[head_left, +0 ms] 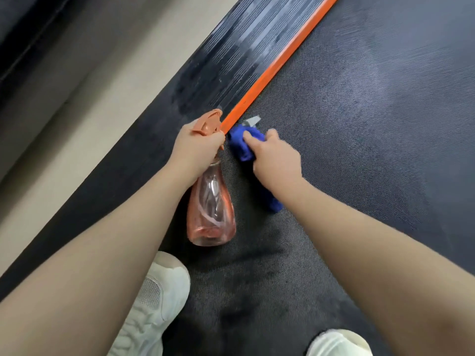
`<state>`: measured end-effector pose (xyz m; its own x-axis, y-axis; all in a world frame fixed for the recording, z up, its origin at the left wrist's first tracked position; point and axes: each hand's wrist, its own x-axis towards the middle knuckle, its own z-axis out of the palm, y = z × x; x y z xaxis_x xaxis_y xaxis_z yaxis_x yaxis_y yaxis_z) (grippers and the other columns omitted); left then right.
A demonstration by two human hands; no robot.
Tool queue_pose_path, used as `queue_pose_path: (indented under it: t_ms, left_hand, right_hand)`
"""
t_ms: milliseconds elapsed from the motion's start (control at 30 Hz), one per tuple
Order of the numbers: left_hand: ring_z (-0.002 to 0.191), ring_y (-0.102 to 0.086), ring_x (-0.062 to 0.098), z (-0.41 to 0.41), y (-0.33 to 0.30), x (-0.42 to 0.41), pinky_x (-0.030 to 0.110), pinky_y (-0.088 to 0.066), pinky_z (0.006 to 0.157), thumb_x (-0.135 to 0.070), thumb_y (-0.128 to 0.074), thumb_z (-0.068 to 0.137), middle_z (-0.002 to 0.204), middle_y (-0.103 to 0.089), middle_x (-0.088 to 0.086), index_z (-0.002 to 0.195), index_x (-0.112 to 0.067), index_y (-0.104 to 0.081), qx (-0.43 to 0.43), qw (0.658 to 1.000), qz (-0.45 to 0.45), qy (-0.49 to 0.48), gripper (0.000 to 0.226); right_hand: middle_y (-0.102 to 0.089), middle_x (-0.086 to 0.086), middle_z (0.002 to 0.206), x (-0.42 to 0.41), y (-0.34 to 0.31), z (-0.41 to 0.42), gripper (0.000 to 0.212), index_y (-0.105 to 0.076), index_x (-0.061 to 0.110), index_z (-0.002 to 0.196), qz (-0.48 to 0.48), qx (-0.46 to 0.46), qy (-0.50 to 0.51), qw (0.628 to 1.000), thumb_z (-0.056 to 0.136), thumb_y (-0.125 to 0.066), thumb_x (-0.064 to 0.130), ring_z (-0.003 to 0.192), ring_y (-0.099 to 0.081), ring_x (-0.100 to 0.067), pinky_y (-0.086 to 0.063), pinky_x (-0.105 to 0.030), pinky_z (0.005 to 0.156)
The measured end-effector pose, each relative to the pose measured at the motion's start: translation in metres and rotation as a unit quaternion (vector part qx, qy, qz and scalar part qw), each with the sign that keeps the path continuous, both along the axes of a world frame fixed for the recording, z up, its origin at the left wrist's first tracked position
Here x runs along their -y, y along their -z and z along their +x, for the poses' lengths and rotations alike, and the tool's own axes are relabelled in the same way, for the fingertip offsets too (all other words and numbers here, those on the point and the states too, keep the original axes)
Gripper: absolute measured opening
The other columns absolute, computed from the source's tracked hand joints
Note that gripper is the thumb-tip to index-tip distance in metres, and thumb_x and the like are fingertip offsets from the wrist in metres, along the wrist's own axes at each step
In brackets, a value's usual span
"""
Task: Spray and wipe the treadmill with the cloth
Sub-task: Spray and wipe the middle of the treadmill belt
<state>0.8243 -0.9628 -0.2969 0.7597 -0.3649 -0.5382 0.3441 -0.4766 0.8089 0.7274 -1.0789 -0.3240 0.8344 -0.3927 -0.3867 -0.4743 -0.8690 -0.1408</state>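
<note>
My left hand [196, 147] grips the orange trigger head of a clear pink spray bottle [210, 209], which hangs over the treadmill belt [359, 140]. Its nozzle points toward the ribbed black side rail [239, 60]. My right hand [275, 158] presses a blue cloth [241, 142] onto the belt right beside the orange strip [277, 62] that divides belt and rail. A white tag sticks out of the cloth's far end. Part of the cloth trails under my right wrist.
A beige floor [84, 104] runs along the left of the treadmill, with a dark edge at the top left corner. My two white shoes [154, 304] stand on the belt at the bottom of the view. Damp dark patches mark the belt near my feet.
</note>
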Motion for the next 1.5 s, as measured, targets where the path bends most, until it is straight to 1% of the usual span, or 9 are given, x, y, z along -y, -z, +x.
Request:
queue_pose_path:
  t_ms: [167, 367, 567, 633, 800, 900, 1067, 1300, 1500]
  left_hand:
    - [0.077, -0.057, 0.015, 0.001, -0.002, -0.003, 0.032, -0.050, 0.075, -0.009, -0.059, 0.080, 0.080, -0.064, -0.006, 0.103, -0.038, -0.065, -0.003, 1.000, 0.020, -0.003, 0.038]
    - [0.079, -0.053, 0.015, -0.002, -0.003, 0.001, 0.031, -0.047, 0.077, -0.009, -0.059, 0.080, 0.085, -0.059, 0.001, 0.087, -0.028, -0.063, 0.009, 0.998, 0.050, 0.031, 0.021]
    - [0.091, -0.063, 0.033, -0.012, -0.007, 0.013, 0.049, -0.049, 0.093, -0.025, -0.049, 0.061, 0.088, -0.068, 0.008, 0.063, -0.036, -0.056, 0.072, 0.987, 0.137, 0.040, 0.013]
    - [0.089, -0.062, 0.032, -0.016, -0.010, 0.018, 0.044, -0.048, 0.093, -0.026, -0.050, 0.063, 0.086, -0.067, 0.008, 0.071, -0.032, -0.057, 0.089, 0.985, 0.138, 0.060, 0.012]
    - [0.074, -0.048, 0.016, -0.029, -0.013, 0.026, 0.027, -0.042, 0.064, -0.017, -0.056, 0.074, 0.084, -0.056, 0.002, 0.095, -0.029, -0.064, 0.025, 0.990, 0.056, 0.128, 0.026]
    - [0.083, -0.047, 0.014, -0.040, -0.016, 0.038, 0.029, -0.039, 0.072, -0.021, -0.056, 0.060, 0.089, -0.054, 0.003, 0.084, -0.025, -0.056, -0.006, 0.983, 0.049, 0.177, 0.024]
    - [0.085, -0.055, 0.014, -0.059, -0.015, 0.049, 0.029, -0.042, 0.079, -0.017, -0.053, 0.057, 0.088, -0.063, -0.002, 0.082, -0.026, -0.064, -0.029, 0.966, 0.047, 0.254, 0.028]
    - [0.091, -0.058, 0.016, -0.068, -0.007, 0.055, 0.030, -0.041, 0.085, -0.020, -0.052, 0.056, 0.092, -0.066, 0.000, 0.110, -0.015, -0.067, -0.016, 0.924, 0.075, 0.373, 0.056]
    - [0.057, -0.054, -0.002, -0.080, -0.011, 0.063, 0.016, -0.042, 0.057, -0.019, -0.050, 0.055, 0.081, -0.064, -0.001, 0.100, -0.014, -0.068, -0.011, 0.922, 0.077, 0.380, 0.049]
  right_hand:
    - [-0.039, -0.010, 0.122, -0.001, -0.006, -0.041, 0.050, -0.024, 0.040, 0.143, 0.022, -0.038, -0.240, 0.970, 0.096, -0.037, 0.026, 0.100, -0.053, -0.029, -0.033, -0.033, 0.065]
    - [-0.043, -0.011, 0.118, 0.041, -0.002, -0.037, 0.048, -0.034, 0.037, 0.139, -0.040, -0.007, 0.065, 0.997, 0.094, -0.042, 0.022, 0.097, -0.055, -0.031, -0.035, -0.034, 0.065]
    - [-0.037, -0.013, 0.129, -0.007, -0.012, -0.085, 0.049, -0.021, 0.034, 0.144, 0.025, -0.049, -0.199, 0.978, 0.098, -0.035, 0.026, 0.105, -0.051, -0.029, -0.033, -0.035, 0.066]
    - [-0.038, -0.013, 0.126, 0.020, -0.011, -0.083, 0.047, -0.023, 0.036, 0.143, -0.019, -0.035, -0.194, 0.980, 0.098, -0.033, 0.027, 0.103, -0.052, -0.030, -0.035, -0.036, 0.068]
    - [-0.040, -0.016, 0.127, 0.080, -0.008, -0.086, 0.049, -0.029, 0.033, 0.143, -0.087, -0.043, 0.095, 0.991, 0.097, -0.035, 0.020, 0.105, -0.051, -0.035, -0.044, -0.042, 0.078]
    - [-0.042, -0.017, 0.126, 0.063, -0.009, -0.104, 0.050, -0.029, 0.025, 0.143, -0.100, -0.049, 0.003, 0.994, 0.095, -0.039, 0.019, 0.100, -0.052, -0.034, -0.044, -0.040, 0.072]
    - [-0.061, -0.008, 0.084, 0.002, 0.008, -0.144, 0.043, -0.067, 0.031, 0.107, -0.016, 0.058, -0.260, 0.964, 0.078, -0.037, 0.025, 0.061, -0.057, -0.026, -0.042, -0.029, 0.050]
    - [-0.041, -0.016, 0.131, 0.084, -0.010, -0.159, 0.045, -0.031, 0.035, 0.142, -0.109, -0.037, 0.100, 0.988, 0.097, -0.035, 0.025, 0.107, -0.048, -0.033, -0.040, -0.040, 0.083]
    - [-0.065, -0.008, 0.095, 0.006, 0.001, -0.179, 0.050, -0.068, 0.038, 0.103, -0.042, 0.029, -0.080, 0.996, 0.055, -0.079, 0.029, 0.071, -0.061, -0.025, -0.048, -0.031, 0.058]
